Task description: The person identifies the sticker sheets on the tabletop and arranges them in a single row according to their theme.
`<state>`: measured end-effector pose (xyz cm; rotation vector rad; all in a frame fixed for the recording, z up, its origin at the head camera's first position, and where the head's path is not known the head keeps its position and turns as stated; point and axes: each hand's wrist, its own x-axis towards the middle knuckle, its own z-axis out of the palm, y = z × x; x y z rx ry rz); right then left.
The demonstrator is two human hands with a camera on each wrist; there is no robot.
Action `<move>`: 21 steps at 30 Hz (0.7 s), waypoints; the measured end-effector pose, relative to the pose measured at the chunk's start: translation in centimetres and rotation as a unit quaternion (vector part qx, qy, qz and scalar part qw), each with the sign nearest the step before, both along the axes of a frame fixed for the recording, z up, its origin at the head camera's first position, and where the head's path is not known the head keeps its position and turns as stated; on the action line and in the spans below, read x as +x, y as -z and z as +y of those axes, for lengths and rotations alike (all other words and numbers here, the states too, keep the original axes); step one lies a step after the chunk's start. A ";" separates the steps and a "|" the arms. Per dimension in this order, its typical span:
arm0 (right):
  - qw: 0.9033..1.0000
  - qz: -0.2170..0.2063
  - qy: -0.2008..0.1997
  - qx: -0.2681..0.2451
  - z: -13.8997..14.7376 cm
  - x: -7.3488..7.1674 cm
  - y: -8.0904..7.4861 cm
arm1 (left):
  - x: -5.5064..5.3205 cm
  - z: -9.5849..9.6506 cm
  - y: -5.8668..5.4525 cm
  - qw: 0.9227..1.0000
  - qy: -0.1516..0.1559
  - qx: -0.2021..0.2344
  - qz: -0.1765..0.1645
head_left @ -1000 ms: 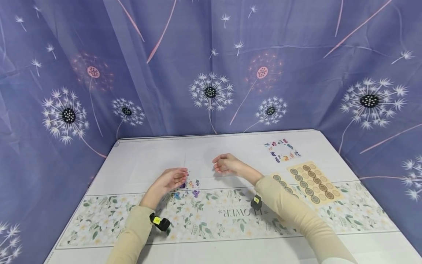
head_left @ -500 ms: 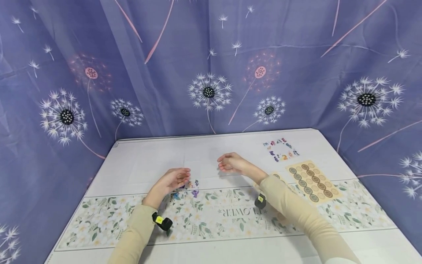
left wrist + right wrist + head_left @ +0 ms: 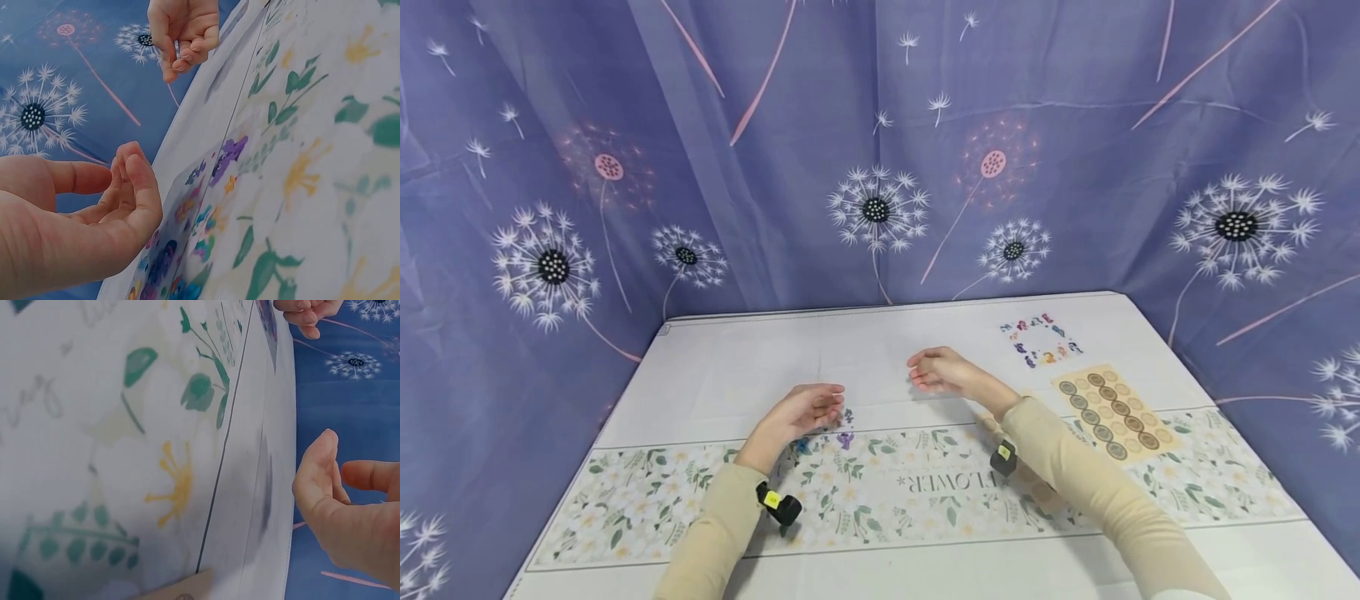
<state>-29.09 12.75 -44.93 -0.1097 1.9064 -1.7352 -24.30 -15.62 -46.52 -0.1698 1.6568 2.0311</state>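
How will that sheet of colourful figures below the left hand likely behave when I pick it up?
The sheet of colourful figures shows little thickness, so it's probably light and rather floppy. Lying flat on the table, it seems unlikely to roll or tip, but its low edge may be hard to catch.

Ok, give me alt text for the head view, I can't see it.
Left hand and right hand hover empty, fingers loosely curled, above a white table, the left partly hiding a sheet of colourful figures. To the right lie a similar sheet and a tan sheet of circles; a purple curtain hangs behind.
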 end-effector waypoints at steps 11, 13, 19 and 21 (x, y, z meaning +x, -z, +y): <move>1.000 -0.008 0.000 -0.010 0.8 0.0 -0.1 | -0.2 1.0 0.0 1.000 0.001 -0.007 -0.008; 1.000 -0.010 0.002 -0.009 0.9 0.0 -0.1 | -0.3 1.2 0.0 1.000 0.001 -0.011 -0.010; 1.000 -0.007 0.007 -0.009 1.5 -0.1 0.0 | -0.4 1.8 0.1 1.000 -0.001 -0.014 -0.009; 1.000 -0.005 0.007 -0.009 1.7 -0.1 -0.1 | -0.4 2.0 0.1 1.000 -0.004 -0.012 -0.010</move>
